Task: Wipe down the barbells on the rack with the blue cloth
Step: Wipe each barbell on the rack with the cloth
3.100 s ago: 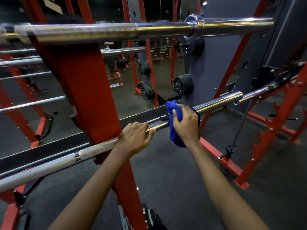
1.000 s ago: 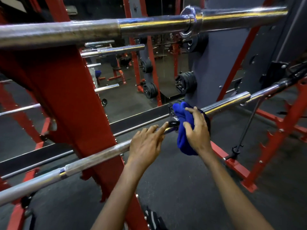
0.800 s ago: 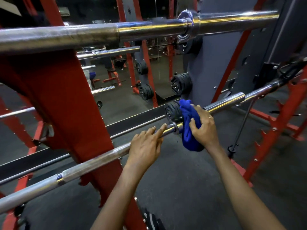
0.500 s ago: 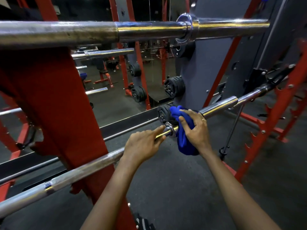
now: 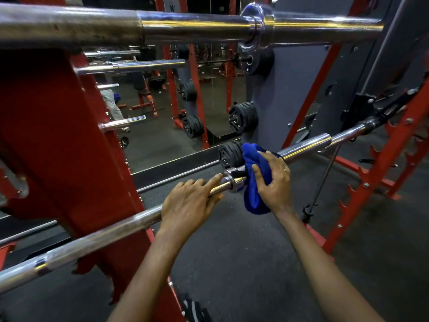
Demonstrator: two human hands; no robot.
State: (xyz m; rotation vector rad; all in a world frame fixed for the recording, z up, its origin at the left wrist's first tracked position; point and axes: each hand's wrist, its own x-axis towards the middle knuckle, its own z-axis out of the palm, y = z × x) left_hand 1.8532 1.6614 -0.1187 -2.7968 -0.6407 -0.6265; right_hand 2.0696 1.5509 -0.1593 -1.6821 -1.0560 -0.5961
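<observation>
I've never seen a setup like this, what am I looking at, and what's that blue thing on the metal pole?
It is one view from a camera worn on a person's head, looking down at their own bare hands in a gym. The metal pole is a barbell lying across a red rack; a second barbell sits higher, nearer the camera. The right hand holds a blue cloth wrapped over the lower bar, for wiping it. The left hand rests on that bar, fingers stretched along it. Black weight plates are stored behind.
</observation>
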